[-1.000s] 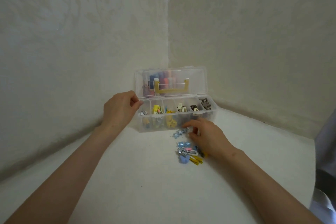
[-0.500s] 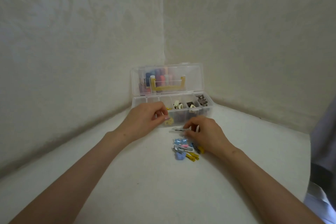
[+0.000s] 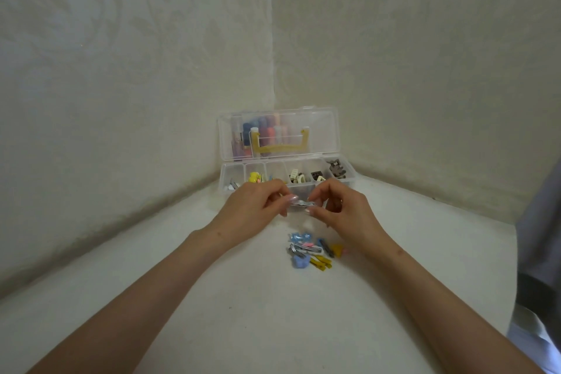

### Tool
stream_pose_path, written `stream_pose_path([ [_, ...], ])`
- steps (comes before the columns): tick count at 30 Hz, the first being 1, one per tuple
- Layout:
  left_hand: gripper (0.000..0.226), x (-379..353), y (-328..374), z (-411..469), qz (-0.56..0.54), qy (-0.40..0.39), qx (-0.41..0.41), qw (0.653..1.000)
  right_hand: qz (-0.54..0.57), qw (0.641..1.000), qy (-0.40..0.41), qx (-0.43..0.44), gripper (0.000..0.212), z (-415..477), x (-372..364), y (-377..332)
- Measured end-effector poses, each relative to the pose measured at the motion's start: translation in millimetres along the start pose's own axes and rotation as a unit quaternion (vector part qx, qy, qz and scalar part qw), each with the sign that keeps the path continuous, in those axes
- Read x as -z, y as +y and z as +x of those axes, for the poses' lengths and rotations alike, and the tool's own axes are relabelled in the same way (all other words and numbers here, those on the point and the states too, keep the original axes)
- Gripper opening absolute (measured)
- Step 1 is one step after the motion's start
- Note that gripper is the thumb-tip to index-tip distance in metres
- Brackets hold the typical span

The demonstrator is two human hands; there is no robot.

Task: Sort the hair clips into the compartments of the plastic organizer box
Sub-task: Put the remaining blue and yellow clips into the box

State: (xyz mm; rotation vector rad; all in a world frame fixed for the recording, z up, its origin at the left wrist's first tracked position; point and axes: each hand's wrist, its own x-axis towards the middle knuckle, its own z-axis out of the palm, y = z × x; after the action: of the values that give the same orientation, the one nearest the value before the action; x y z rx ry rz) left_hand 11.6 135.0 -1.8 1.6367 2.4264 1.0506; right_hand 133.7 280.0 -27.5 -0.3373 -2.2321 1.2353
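Where two embossed wallpapered walls point(image 3: 136, 70) meet, a clear plastic organizer box point(image 3: 226, 174) stands with its lid point(image 3: 321, 130) upright and a yellow handle point(image 3: 279, 147) showing through it. Its row of compartments holds yellow, cream and dark claw clips. Just near of the box, the left hand point(image 3: 252, 209) and right hand point(image 3: 343, 209) each pinch one end of a slim silvery hair clip point(image 3: 299, 203) between curled thumb and fingertips point(image 3: 292, 198), hiding part of the front wall. Nearer, on the white matte surface point(image 3: 243, 297), lies a pile of loose clips point(image 3: 312, 250): blue, silver, yellow, pink.
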Motion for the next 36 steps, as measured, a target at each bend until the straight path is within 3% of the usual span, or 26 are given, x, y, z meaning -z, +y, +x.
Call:
stream_pose_path([
  [10,0.006,-2,6,2,-0.174,0.077,0.072,0.979,-0.003,0.996,-0.033,0.078,0.02,-6,-8,-10],
  [14,0.009,11,4,6,-0.185,0.106,0.066,0.975,-0.024,0.997,-0.032,0.068,0.023,-5,-7,-6],
  [19,0.011,48,-15,12,-0.081,0.258,0.064,0.961,-0.088,0.995,0.008,0.05,0.014,-1,-1,3],
  [22,0.011,61,-30,12,-0.002,0.293,0.058,0.954,-0.094,0.994,0.015,0.047,0.012,0,1,3],
  [29,0.013,59,-46,11,0.032,0.258,0.074,0.963,-0.118,0.993,-0.019,0.013,0.014,0,1,4],
  [36,0.015,49,-61,19,0.136,0.14,0.106,0.975,-0.14,0.989,-0.051,0.0,0.016,1,1,6],
])
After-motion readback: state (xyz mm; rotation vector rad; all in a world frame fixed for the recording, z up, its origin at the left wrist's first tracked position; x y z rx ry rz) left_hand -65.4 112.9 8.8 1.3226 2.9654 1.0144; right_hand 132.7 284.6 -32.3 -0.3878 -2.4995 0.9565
